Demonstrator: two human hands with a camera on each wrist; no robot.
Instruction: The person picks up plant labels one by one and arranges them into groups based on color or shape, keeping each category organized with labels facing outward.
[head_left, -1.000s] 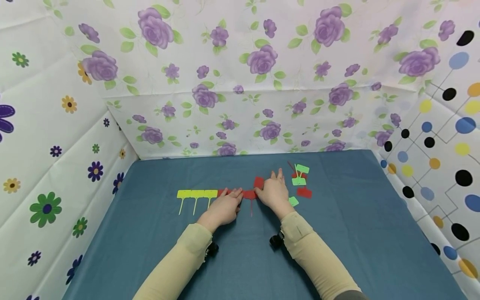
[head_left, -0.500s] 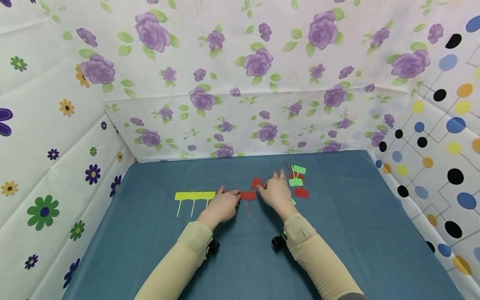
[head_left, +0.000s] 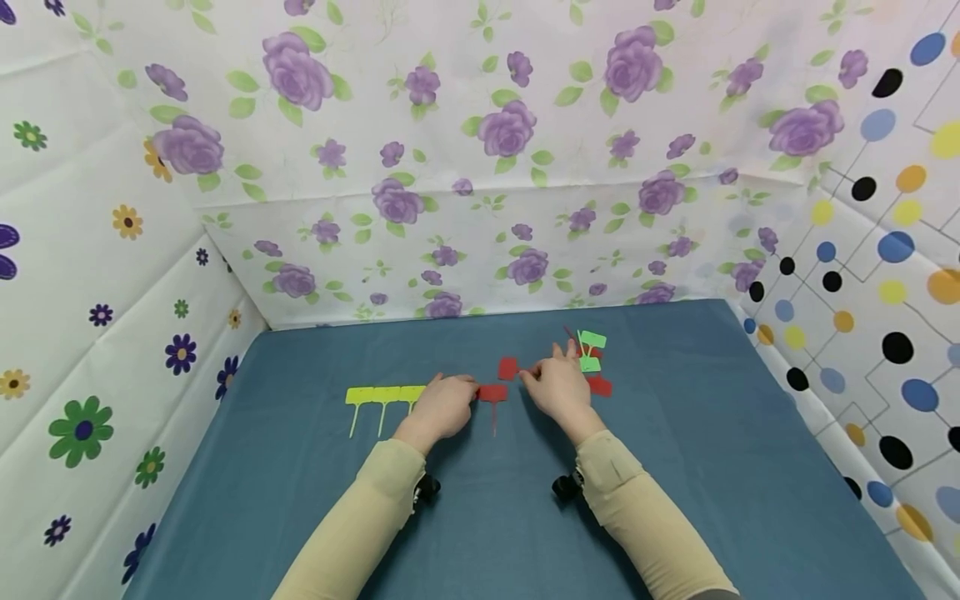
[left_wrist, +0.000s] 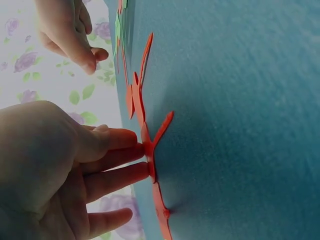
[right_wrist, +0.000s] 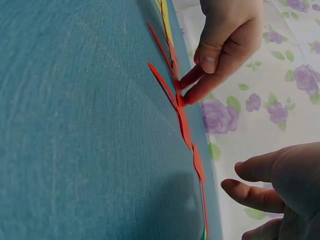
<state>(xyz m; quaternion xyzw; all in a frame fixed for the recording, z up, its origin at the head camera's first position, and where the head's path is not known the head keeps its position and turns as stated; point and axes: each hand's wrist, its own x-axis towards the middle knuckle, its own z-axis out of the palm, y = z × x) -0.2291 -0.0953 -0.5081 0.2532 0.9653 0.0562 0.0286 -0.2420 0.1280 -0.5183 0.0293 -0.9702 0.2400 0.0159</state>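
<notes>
Flat T-shaped plant labels lie on the blue cloth. Several yellow plant labels [head_left: 385,396] form a side-by-side row, its right end hidden by my left hand [head_left: 442,406]. That hand's extended fingertips touch a red plant label [left_wrist: 161,131] in the left wrist view. To its right in the head view lies another red plant label [head_left: 492,392], stem toward me. Just beyond that one, a sideways red label [head_left: 507,368] lies near the right hand [head_left: 558,385]. My right hand hovers with thumb and fingers apart, gripping nothing.
Beyond the right hand lies a loose cluster of green labels [head_left: 592,340] and red labels [head_left: 600,385], some overlapping. A flower-print sheet [head_left: 465,208] hangs behind the blue cloth [head_left: 480,533], with patterned sheets along both sides.
My right hand has drawn away from the sideways red label, moving slightly right and covering more of the cluster. The left hand stays over the row, its fingers a little more bunched. The head view shifted slightly.
</notes>
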